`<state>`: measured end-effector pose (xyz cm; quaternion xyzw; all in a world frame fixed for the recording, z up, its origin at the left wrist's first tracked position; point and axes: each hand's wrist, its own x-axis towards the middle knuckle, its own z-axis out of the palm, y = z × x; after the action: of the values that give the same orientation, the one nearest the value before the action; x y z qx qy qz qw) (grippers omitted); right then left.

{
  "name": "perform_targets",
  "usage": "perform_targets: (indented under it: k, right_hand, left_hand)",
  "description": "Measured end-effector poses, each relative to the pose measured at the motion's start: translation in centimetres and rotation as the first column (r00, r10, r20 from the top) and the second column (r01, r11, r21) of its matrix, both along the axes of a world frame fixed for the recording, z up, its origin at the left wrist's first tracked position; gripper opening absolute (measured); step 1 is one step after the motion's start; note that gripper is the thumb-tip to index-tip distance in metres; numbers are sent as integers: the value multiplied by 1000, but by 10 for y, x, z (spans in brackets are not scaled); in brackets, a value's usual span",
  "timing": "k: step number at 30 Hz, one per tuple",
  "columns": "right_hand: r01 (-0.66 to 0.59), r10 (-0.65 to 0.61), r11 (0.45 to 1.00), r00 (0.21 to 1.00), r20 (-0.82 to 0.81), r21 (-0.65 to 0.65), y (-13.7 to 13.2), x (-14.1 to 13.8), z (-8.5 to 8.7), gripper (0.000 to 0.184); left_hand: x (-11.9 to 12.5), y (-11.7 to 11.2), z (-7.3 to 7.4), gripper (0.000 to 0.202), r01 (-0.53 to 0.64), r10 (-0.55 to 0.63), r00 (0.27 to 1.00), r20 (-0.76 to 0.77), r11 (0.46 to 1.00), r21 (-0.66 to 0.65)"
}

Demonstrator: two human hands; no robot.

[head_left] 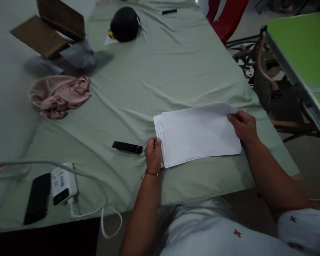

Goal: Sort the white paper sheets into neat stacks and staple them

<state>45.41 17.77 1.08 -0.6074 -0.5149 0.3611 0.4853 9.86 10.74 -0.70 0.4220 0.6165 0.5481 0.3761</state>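
Observation:
A stack of white paper sheets (198, 135) is held between both hands just over the table's near right part. My left hand (153, 153), with a red string at the wrist, is closed on the stack's left edge, thumb on top. The sheets fan out slightly at that side. My right hand (244, 125) pinches the upper right corner, which bends up a little; its other fingers are hidden under the paper. A slim black device (127, 147) lies on the cloth to the left of my left hand.
The table wears a pale green cloth (122, 106). On its left are a dark phone (37, 198), a white power bank (64, 183) with a cable, and a pink cloth (62, 96). Farther back sit an open cardboard box (46, 37) and a black rounded object (125, 24). A green table (301, 49) stands right.

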Motion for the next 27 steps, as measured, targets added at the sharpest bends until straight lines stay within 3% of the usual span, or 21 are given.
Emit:
perform_targets:
  k: [6, 12, 27]
  right_hand:
    - [59, -60, 998, 998, 30, 16, -1, -5, 0, 32]
    - [57, -70, 993, 989, 130, 104, -1, 2, 0, 24]
    - [18, -24, 996, 997, 77, 86, -1, -3, -3, 39]
  left_hand:
    - [-1, 0, 1, 36, 19, -20, 999, -26, 999, -33]
    - [-1, 1, 2, 33, -10, 9, 982, -187, 1000, -4]
    - [2, 1, 3, 42, 33, -30, 993, -114, 999, 28]
